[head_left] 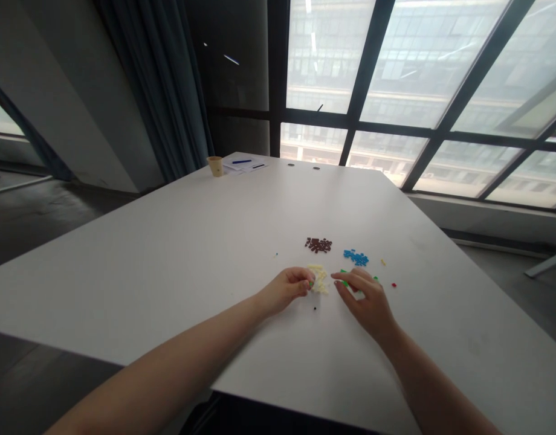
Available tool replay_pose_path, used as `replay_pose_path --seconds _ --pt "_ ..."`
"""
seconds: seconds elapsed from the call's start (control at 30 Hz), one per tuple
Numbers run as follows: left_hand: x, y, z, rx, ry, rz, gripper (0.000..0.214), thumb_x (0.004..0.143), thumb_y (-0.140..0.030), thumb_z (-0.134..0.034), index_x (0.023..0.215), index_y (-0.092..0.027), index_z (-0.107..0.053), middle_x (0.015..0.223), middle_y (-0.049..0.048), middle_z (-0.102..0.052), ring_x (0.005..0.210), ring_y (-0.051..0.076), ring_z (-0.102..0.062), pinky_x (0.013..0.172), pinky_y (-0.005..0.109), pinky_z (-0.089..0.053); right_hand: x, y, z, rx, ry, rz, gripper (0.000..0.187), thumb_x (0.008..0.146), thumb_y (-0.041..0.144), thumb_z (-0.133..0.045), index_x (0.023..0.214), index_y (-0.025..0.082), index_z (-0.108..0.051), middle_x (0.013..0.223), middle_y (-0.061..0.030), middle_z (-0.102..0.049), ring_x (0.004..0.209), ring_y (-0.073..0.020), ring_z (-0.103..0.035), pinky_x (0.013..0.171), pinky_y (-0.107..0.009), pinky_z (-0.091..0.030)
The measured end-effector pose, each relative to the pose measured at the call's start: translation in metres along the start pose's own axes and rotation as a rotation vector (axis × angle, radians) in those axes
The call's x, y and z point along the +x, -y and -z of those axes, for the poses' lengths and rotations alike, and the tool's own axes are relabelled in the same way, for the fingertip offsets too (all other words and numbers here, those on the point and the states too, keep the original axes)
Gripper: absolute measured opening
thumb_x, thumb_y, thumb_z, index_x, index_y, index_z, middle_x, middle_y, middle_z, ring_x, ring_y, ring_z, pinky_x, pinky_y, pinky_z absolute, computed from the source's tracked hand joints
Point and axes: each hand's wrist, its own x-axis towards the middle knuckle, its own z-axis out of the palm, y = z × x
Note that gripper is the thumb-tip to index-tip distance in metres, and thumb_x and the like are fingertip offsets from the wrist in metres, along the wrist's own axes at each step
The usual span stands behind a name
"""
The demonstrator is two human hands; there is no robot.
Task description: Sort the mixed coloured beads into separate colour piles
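On the white table (169, 241), a paper cup (215, 165) stands far off, contents unseen. Beside the cream pieces (320, 281), brown pieces (318, 244) and blue pieces (356, 257), the left hand (284, 290) pinches a green piece (311, 283); the right hand (362, 304) curves its fingers (345, 284) narrowly near other green pieces (344, 278), any hold unclear.

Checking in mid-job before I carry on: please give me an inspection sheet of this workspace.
surface: white table, seen at an angle.
job's things: small plastic pieces in colour groups: brown pile, blue pile, cream pile, green pieces.
clutter: paper cup, paper sheets and blue pen at the far end; loose red piece and black piece.
grips: left hand pinches a green bit; right hand is at the green pieces, hold unclear.
cables: nothing seen.
surroundings: large window, dark curtain.
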Motion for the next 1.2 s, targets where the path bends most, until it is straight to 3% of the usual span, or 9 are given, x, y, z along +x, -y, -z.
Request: replay_pose_path --seconds 0.27,0.57,0.67,0.73,0.83,0.93,1.07,1.2 --pt "0.004 0.015 0.005 0.163 0.114 -0.007 0.033 0.058 -0.043 -0.072 0.066 -0.013 -0.061 0.065 -0.0007 -0.05 0.058 0.007 -0.04 0.055 0.021 -0.028 -0.003 0.016 -0.004 0.042 -0.028 0.202 0.011 0.074 0.02 -0.062 0.082 0.022 -0.068 0.059 0.0007 -0.053 0.061 -0.0123 -0.047 0.06 -0.028 -0.039" --pt "0.001 0.009 -0.001 0.214 0.14 0.021 0.028 0.06 -0.039 -0.071 0.065 -0.013 -0.061 0.06 -0.0019 -0.048 0.059 0.008 -0.04 0.057 0.022 -0.03 -0.004 0.017 -0.012 0.017 0.011 0.215 0.01 0.076 0.018 -0.06 0.079 0.022 -0.068 0.058 0.0003 -0.054 0.061 -0.0121 -0.046 0.062 -0.027 -0.037" --pt "0.004 0.001 0.002 0.234 0.039 0.029 0.033 0.058 -0.041 -0.072 0.075 -0.014 -0.064 0.064 -0.001 -0.053 0.057 0.007 -0.041 0.056 0.022 -0.03 -0.002 0.003 -0.003 -0.079 0.031 0.11 0.012 0.078 0.024 -0.057 0.075 0.022 -0.069 0.061 -0.0007 -0.054 0.063 -0.013 -0.049 0.065 -0.028 -0.038" --pt "0.009 -0.008 0.012 0.266 -0.101 -0.003 0.034 0.058 -0.041 -0.071 0.081 -0.016 -0.064 0.069 -0.0003 -0.056 0.059 0.007 -0.044 0.056 0.021 -0.031 -0.001 -0.014 0.007 -0.154 0.043 -0.046 0.015 0.078 0.028 -0.056 0.074 0.022 -0.069 0.062 -0.0011 -0.053 0.064 -0.0139 -0.05 0.066 -0.029 -0.038" --pt "0.017 -0.023 0.032 0.301 -0.371 -0.059 0.028 0.062 -0.038 -0.068 0.079 -0.017 -0.063 0.071 -0.0006 -0.055 0.06 0.007 -0.045 0.057 0.02 -0.033 -0.002 -0.04 0.019 -0.23 0.199 -0.293 0.016 0.074 0.032 -0.057 0.072 0.023 -0.07 0.063 -0.0009 -0.055 0.062 -0.0138 -0.052 0.059 -0.026 -0.038" --pt "0.021 -0.033 0.049 0.227 -0.568 -0.077 0.026 0.063 -0.038 -0.067 0.078 -0.017 -0.06 0.075 -0.0009 -0.054 0.061 0.006 -0.047 0.055 0.018 -0.034 -0.005 -0.054 0.02 -0.279 0.366 -0.408 0.015 0.07 0.032 -0.058 0.07 0.025 -0.071 0.065 -0.0004 -0.057 0.057 -0.0123 -0.051 0.053 -0.024 -0.036" --pt "0.022 -0.034 0.057 0.205 -0.593 -0.102 0.027 0.064 -0.038 -0.065 0.078 -0.017 -0.059 0.074 -0.0013 -0.052 0.06 0.005 -0.047 0.052 0.017 -0.033 -0.009 -0.055 0.014 -0.316 0.376 -0.458 0.014 0.068 0.03 -0.058 0.068 0.025 -0.071 0.07 -0.0016 -0.062 0.064 -0.0143 -0.055 0.058 -0.025 -0.038" --pt "0.024 -0.033 0.064 0.374 -0.592 -0.145 0.024 0.07 -0.037 -0.058 0.082 -0.017 -0.061 0.075 0.0009 -0.054 0.061 0.008 -0.048 0.055 0.02 -0.036 -0.008 -0.058 0.017 -0.258 0.305 -0.49 0.018 0.069 0.034 -0.056 0.072 0.023 -0.071 0.071 -0.0022 -0.065 0.064 -0.0151 -0.055 0.06 -0.025 -0.038"
